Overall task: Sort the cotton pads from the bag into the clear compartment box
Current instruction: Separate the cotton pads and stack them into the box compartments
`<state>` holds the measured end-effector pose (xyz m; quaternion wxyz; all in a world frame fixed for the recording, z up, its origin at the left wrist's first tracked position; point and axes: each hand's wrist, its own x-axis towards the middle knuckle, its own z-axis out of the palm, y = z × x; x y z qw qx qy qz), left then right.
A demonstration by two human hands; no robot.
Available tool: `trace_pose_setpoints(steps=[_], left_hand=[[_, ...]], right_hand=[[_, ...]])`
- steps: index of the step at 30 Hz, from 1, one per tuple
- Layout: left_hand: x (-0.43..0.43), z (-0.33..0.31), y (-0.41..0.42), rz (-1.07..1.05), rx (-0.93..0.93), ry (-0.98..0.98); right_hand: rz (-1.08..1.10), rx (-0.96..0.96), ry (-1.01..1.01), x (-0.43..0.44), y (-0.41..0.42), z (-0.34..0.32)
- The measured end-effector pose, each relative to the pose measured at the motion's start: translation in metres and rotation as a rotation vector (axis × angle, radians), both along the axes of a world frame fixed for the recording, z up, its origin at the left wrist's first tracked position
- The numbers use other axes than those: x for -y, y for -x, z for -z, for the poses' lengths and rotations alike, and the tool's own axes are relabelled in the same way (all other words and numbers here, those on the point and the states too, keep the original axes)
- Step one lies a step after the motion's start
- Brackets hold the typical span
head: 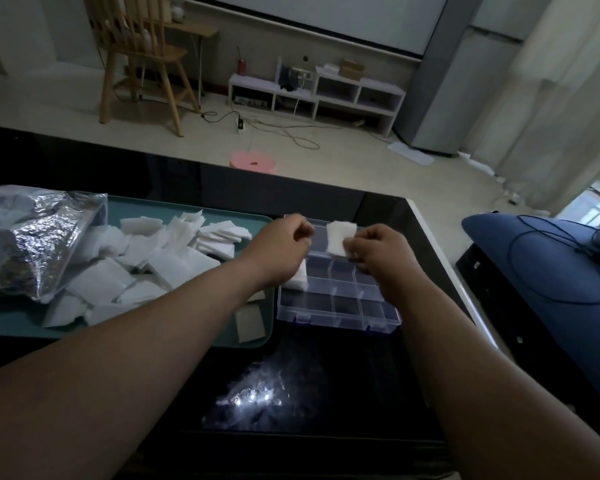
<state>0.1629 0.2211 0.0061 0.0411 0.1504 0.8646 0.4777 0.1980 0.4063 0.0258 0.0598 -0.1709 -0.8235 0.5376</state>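
Barely begun: right hand (373, 252) pinches 1 cotton pad (340, 239) above the mostly empty clear compartment box (340, 311) (left hand (281, 237) curled, grip unclear); the pad pile (174, 265) waits on the teal tray (187, 206).

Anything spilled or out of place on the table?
Yes: cotton pads lie in a loose tumbled heap across the teal tray beside the foil bag. One stray pad lies apart at the tray's near right corner.
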Motion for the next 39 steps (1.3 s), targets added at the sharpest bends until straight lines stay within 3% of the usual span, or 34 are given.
trace_pose_setpoints(steps=[5,9,17,29,32,39], left_hand=[[-0.007,0.023,0.003,0.076,-0.045,0.34],[-0.008,0.031,0.005,0.083,-0.132,0.422],[-0.008,0.042,0.007,0.117,-0.209,0.456],[-0.008,0.038,-0.002,0.221,-0.324,0.718],[-0.009,0.037,-0.005,0.263,-0.319,0.793],[0.007,0.017,-0.003,0.148,-0.346,0.619]], right_hand=[[-0.048,0.052,-0.089,0.007,0.009,0.025],[-0.054,0.088,-0.216,0.009,0.015,0.037],[-0.116,0.198,-0.268,0.007,0.024,0.04],[-0.15,0.338,-0.578,0.011,0.028,0.048],[-0.145,0.297,-0.625,0.012,0.027,0.048],[-0.031,-0.039,-0.433,0.016,0.017,0.028]])
